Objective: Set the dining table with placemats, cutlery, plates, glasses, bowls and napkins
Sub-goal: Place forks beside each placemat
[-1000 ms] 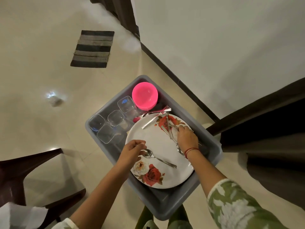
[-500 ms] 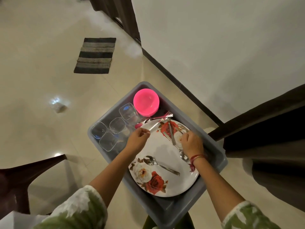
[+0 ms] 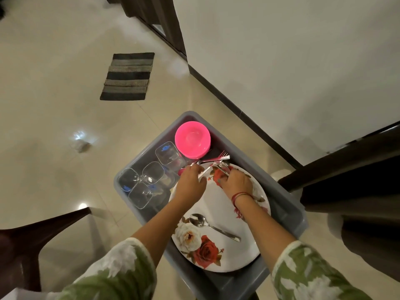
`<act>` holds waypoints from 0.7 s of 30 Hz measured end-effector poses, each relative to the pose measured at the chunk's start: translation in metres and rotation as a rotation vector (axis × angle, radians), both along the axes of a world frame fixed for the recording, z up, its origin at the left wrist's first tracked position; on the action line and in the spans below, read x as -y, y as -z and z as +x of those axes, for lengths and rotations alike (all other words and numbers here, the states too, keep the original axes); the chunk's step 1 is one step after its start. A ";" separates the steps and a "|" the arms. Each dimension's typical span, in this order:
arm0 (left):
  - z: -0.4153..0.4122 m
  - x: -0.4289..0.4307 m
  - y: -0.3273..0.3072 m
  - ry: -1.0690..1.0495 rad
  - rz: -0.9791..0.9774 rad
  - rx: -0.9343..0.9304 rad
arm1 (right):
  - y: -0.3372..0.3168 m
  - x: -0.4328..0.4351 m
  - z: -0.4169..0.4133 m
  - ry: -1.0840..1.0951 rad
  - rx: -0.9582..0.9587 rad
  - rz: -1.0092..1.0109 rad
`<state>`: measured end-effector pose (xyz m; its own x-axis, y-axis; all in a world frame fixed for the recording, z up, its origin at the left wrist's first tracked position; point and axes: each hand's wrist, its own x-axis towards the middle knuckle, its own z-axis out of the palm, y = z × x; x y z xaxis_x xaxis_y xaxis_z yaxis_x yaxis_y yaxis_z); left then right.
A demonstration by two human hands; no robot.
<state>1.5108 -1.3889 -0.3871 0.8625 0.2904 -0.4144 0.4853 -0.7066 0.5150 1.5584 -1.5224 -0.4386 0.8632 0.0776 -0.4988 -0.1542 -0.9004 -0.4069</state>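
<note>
A grey tub (image 3: 287, 204) holds a white plate (image 3: 218, 211) with rose prints, a pink bowl (image 3: 192, 139) at its far end and several clear glasses (image 3: 151, 180) on its left side. One spoon (image 3: 213, 226) lies loose on the plate. At the plate's far rim my left hand (image 3: 190, 185) curls round a fork and other cutlery (image 3: 213, 160) that stick out beyond its fingers. Right beside it, my right hand (image 3: 236, 182) grips a bundle of cutlery, mostly hidden under the fingers.
A dark table edge (image 3: 346, 169) runs close on the tub's right. A brown chair (image 3: 32, 239) stands at the lower left. A striped mat (image 3: 127, 76) lies on the tiled floor further off, and a white wall with dark skirting rises behind the tub.
My left hand left the spoon on the plate and moved to the plate's far rim, where it took hold of cutlery. My right hand shifted slightly forward with its bundle.
</note>
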 end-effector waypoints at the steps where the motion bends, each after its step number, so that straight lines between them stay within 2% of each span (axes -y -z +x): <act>1: 0.005 0.004 0.005 0.034 0.021 0.009 | -0.002 0.005 -0.002 0.036 -0.009 0.032; 7: 0.035 0.029 0.042 0.253 0.181 0.031 | -0.009 0.039 -0.035 0.044 0.056 0.207; 15: 0.044 0.026 0.062 0.302 0.437 0.021 | -0.018 0.042 -0.045 0.098 0.084 0.384; 21: 0.040 0.020 0.047 0.423 0.536 0.170 | -0.036 0.044 -0.035 0.168 0.115 0.590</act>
